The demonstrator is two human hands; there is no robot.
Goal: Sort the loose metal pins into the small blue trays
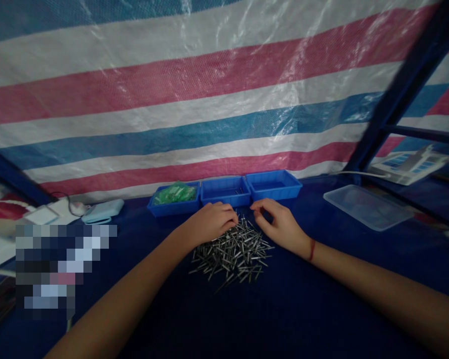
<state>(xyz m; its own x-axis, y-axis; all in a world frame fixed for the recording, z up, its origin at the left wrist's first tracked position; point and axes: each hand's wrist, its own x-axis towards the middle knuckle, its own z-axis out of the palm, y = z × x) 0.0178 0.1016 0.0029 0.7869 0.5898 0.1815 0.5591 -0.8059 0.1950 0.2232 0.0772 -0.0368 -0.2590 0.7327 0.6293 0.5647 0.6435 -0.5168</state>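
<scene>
A loose pile of thin metal pins [239, 254] lies on the dark blue table. My left hand [213, 222] rests over the pile's far left side, its fingers curled together and their tips at the pins. Whatever those fingers grip is hidden. Just right of the pile's far end is my right hand [280, 222], with thumb and forefinger brought close in a pinch; anything between them is too small to make out. Behind the hands, a blue tray [226, 200] in the middle of a row holds a few thin pins.
The left tray [174, 208] holds green plastic bags. A third blue tray [273, 194] stands at the right of the row. Farther right lies a translucent plastic lid [366, 207]. A light blue case [103, 211] and cables sit at left. Striped sheeting [194, 119] hangs behind.
</scene>
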